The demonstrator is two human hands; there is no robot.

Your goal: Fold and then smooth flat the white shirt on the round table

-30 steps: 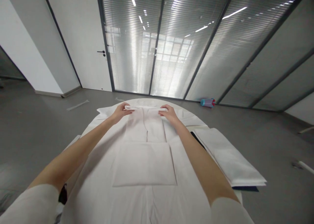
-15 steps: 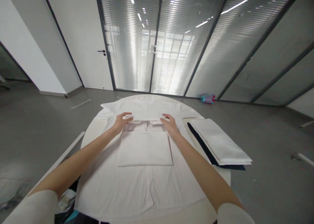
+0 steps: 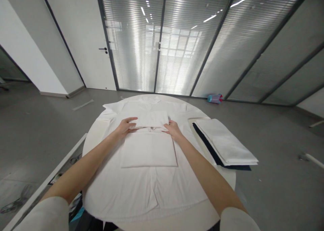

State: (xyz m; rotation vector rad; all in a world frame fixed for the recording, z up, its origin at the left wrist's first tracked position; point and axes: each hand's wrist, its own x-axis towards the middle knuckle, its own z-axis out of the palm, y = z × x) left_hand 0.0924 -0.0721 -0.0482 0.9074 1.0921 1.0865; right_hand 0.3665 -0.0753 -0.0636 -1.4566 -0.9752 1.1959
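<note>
A white short-sleeved shirt point(image 3: 126, 194) lies spread over a round table. On its middle rests a folded white cloth point(image 3: 149, 150), its near part a flat rectangle. The far part is a folded flap point(image 3: 152, 119), which I hold at both ends. My left hand point(image 3: 126, 126) pinches the flap's left end, thumb below and fingers on top. At the right end, my right hand point(image 3: 173, 128) grips the edge with its fingers curled. Between the flap and the near rectangle a narrow gap shows.
To the right, a folded white cloth point(image 3: 225, 141) lies on a dark one point(image 3: 243, 167), both overhanging the rim of the white table point(image 3: 229, 180). A blue and red striped object point(image 3: 214, 98) is on the floor by the glass partition. Cables point(image 3: 14, 205) lie at lower left.
Both hands have come slightly nearer to me with the flap, and the gap before the near rectangle has narrowed. My right fingers have closed further on the edge.
</note>
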